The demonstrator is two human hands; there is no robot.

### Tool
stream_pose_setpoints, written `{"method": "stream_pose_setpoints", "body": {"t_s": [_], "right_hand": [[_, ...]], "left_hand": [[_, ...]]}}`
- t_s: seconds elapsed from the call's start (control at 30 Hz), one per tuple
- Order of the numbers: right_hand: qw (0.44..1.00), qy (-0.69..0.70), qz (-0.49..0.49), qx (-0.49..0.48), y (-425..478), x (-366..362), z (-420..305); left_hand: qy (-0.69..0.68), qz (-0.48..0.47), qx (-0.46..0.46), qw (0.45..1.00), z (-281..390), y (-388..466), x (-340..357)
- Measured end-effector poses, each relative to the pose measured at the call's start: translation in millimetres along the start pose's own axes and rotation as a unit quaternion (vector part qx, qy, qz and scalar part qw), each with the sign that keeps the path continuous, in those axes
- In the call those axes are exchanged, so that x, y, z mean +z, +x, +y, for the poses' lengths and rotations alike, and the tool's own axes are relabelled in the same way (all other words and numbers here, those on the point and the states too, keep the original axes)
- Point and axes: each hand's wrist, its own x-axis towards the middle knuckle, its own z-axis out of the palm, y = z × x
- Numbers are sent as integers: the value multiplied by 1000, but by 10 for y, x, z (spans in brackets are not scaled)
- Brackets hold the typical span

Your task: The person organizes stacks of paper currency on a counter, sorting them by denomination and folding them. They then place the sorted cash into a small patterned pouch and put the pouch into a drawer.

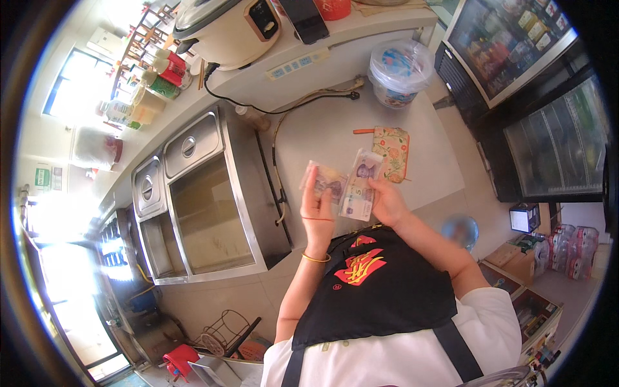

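Note:
My left hand (316,205) grips several banknotes (331,181), with the fingers laid over them. In my right hand (387,200) is a purple five-unit banknote (361,186) with a portrait, its thumb pressed on the right edge; whether more notes lie beneath cannot be told. Both lots of notes are held close together above the pale table, in front of my black apron (377,290). A floral zip pouch (394,154) with an orange strap lies on the table just beyond my right hand, partly covered by the note.
A lidded plastic tub (400,72) stands at the table's far right. A power cord (278,145) runs across the tabletop (319,130). On the left is a steel food warmer (208,203); a cream electric cooker (222,34) and a phone (304,22) are on the raised shelf.

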Motion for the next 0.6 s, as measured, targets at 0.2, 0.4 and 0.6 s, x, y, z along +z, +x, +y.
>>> {"method": "stream_pose_setpoints", "body": {"t_s": [0.2,0.4,0.6], "right_hand": [[999,-33,16,-30,43,-20,-98],[997,-67,5,-40,50,180,74],[996,-56,-28,-63,29,349,40]], "left_hand": [[-297,27,-120,947,235,73,-148],[-134,1,-103,986,-25,45,36],[-63,-10,-89,994,-170,12,77]]}}
